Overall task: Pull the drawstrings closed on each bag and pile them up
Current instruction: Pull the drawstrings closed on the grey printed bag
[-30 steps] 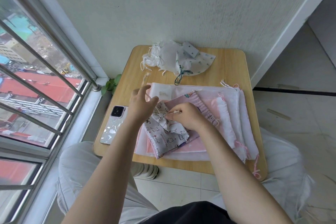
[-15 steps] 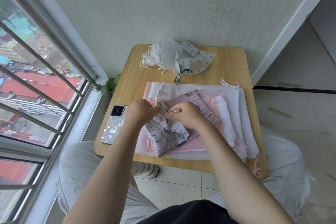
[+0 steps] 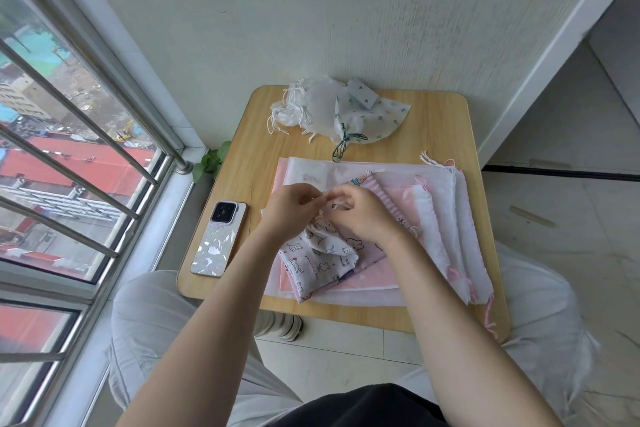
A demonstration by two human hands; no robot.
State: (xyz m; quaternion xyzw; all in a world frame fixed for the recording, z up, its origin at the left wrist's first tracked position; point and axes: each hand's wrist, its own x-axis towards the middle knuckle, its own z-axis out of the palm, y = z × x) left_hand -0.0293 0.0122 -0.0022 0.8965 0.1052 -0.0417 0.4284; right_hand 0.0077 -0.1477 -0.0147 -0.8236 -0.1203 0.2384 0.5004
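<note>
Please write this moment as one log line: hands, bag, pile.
left hand: pinches drawstring | right hand: pinches drawstring | cat-print bag: mouth gathered, on flat bags | closed pile: far table edge

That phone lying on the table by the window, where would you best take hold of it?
Judging from its pose, grip the phone across its two long edges, coming from above. It lies flat, back up, on the wooden table, left of the bag stack, with bare table along both long sides. The end nearest the person sits close to the table edge, so fingers might slip under there.
</note>
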